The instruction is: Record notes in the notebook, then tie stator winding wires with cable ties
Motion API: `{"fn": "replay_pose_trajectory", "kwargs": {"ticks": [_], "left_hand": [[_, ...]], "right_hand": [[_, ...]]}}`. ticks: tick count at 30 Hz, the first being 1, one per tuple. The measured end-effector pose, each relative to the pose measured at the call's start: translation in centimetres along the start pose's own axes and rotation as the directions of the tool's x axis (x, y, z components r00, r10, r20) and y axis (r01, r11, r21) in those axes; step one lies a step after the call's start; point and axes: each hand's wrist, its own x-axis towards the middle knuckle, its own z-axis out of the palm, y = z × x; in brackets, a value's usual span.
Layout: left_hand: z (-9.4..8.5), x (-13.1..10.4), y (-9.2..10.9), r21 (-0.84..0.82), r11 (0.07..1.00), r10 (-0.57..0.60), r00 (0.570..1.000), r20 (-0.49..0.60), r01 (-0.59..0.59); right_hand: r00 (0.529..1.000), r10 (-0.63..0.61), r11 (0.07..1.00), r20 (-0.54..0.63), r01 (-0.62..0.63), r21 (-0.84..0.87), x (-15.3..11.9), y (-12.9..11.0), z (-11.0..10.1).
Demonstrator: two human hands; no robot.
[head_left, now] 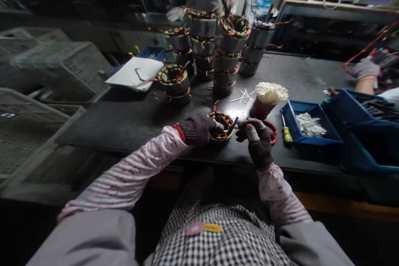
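A wire-wound motor stator [220, 138] lies on the dark table in front of me, copper windings facing up and an orange lead rising from its back edge. My left hand [196, 129], in a dark knitted glove, grips its left rim with the fingertips over the windings. Close by on the right, my right hand [258, 141] is closed in a pinch; its thumb is wrapped in pale tape. What sits between those fingertips is too small to make out. A short black sleeve [234, 123] sticks up from the stator beside them. Red-handled scissors [272, 132] lie partly behind the right hand.
Stacked stators [227, 56] stand at the back, with more [174, 81] at left near a white tray [137, 72]. A cup of white sticks [264, 99], a yellow-handled screwdriver [286, 133] and blue bins [314, 133] are at right. A co-worker's gloved hand [367, 68] shows far right.
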Motion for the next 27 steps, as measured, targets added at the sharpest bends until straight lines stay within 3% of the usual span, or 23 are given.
{"fn": "replay_pose_trajectory", "kwargs": {"ticks": [1, 3, 5, 7, 10, 13, 16, 19, 21, 23, 25, 27], "left_hand": [[-0.5, 0.3, 0.0, -0.013, 1.0, 0.027, 0.997, 0.066, -0.026], [-0.8, 0.7, 0.0, -0.031, 0.998, 0.049, 0.987, 0.15, -0.045], [-0.4, 1.1, -0.1, -0.016, 0.999, -0.031, 0.99, 0.136, 0.033], [0.2, 1.5, 0.0, 0.022, 0.99, -0.141, 0.984, 0.109, 0.14], [0.6, 1.7, 0.7, 0.043, 0.978, -0.206, 0.972, 0.113, 0.202], [0.8, 1.2, 1.0, 0.081, 0.99, -0.112, 0.994, 0.004, 0.111], [2.4, 0.1, 1.2, 0.209, 0.978, 0.037, 0.99, -0.136, -0.008], [7.0, -2.1, 2.3, 0.281, 0.958, 0.038, 0.941, -0.335, 0.061], [11.1, -4.3, 3.6, 0.25, 0.954, -0.022, 0.868, -0.496, 0.167], [14.6, -6.3, 4.7, 0.239, 0.96, -0.003, 0.857, -0.516, 0.147], [15.9, -7.1, 4.5, 0.253, 0.967, 0.128, 0.841, -0.526, 0.011], [14.7, -6.5, 2.9, 0.249, 0.967, 0.123, 0.763, -0.635, 0.052]], "right_hand": [[0.996, 0.091, 0.993, -0.018, -0.089, 0.075, 0.1, 0.0, -0.8], [0.986, 0.154, 0.983, -0.066, -0.146, 0.107, 0.5, -0.1, -2.9], [0.968, 0.104, 0.995, -0.226, -0.102, 0.022, 1.8, -0.1, -5.1], [0.916, 0.021, 0.992, -0.4, -0.07, -0.108, 3.9, 0.2, -7.2], [0.869, -0.031, 0.951, -0.494, -0.126, -0.282, 7.9, 1.5, -9.2], [0.865, -0.066, 0.911, -0.498, -0.151, -0.383, 10.8, 2.9, -9.3], [0.859, -0.063, 0.943, -0.509, -0.116, -0.313, 11.7, 3.5, -8.3], [0.823, -0.042, 0.976, -0.567, -0.087, -0.199, 10.9, 2.9, -7.8], [0.791, -0.055, 0.98, -0.609, -0.072, -0.183, 9.5, 2.0, -7.8], [0.749, -0.154, 0.973, -0.644, 0.003, -0.229, 7.4, 0.9, -8.0], [0.702, -0.317, 0.939, -0.638, 0.136, -0.317, 4.8, -0.2, -7.9], [0.697, -0.439, 0.887, -0.567, 0.238, -0.395, 1.6, -0.8, -7.3]]}}
